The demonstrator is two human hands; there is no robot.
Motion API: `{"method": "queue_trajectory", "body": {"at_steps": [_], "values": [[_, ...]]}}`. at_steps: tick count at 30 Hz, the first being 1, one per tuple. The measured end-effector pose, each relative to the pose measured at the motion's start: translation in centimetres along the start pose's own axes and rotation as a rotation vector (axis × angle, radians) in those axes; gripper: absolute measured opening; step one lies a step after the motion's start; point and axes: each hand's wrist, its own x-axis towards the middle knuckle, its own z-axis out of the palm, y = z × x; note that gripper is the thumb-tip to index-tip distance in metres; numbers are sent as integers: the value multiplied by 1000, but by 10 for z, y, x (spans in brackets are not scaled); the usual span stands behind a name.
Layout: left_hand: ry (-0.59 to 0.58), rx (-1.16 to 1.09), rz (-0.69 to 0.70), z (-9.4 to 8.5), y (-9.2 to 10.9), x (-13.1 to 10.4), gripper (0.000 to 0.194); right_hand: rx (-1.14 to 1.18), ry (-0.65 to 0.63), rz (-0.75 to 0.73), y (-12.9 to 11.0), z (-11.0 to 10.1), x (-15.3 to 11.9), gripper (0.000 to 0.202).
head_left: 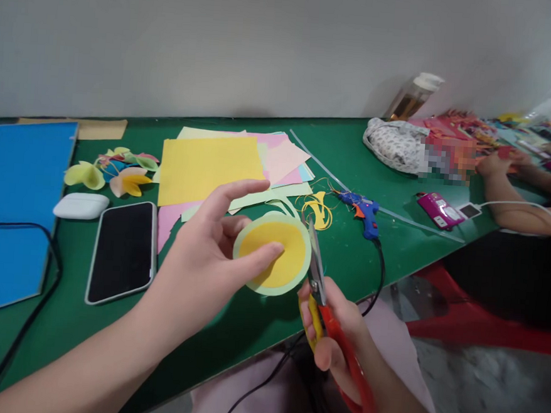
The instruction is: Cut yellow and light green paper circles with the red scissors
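Observation:
My left hand (pixel 221 240) pinches a round paper disc, its thumb lying across the front. The disc shows a yellow circle (pixel 291 258) on top of a slightly larger pale green circle (pixel 270 288), which forms a rim around it. In my right hand (pixel 338 324) is a pair of scissors (pixel 347 356) with red and yellow handles. Their blades point up and away, close against the disc's right edge. Whether the blades touch the paper I cannot tell. Yellow paper offcuts (pixel 321 211) lie behind the disc on the green table (pixel 258 322).
Stacked coloured paper (pixel 207 164) lies behind my left hand. To the left are a phone (pixel 124 252), a white earbud case (pixel 81 206), paper flowers (pixel 117 170) and a blue board (pixel 16 201). A blue glue gun (pixel 362 212) lies right, its cord trailing down. Another person's arm (pixel 507 191) rests far right.

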Motion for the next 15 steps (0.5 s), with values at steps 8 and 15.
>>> {"method": "queue_trajectory", "body": {"at_steps": [8,15], "values": [[-24,-58,-23,-3,0,2,66,-29,-20,27,8,-6,-2,76],[-43,-48,-35,-1,3,3,63,-88,-56,16,17,-13,-2,76]]}}
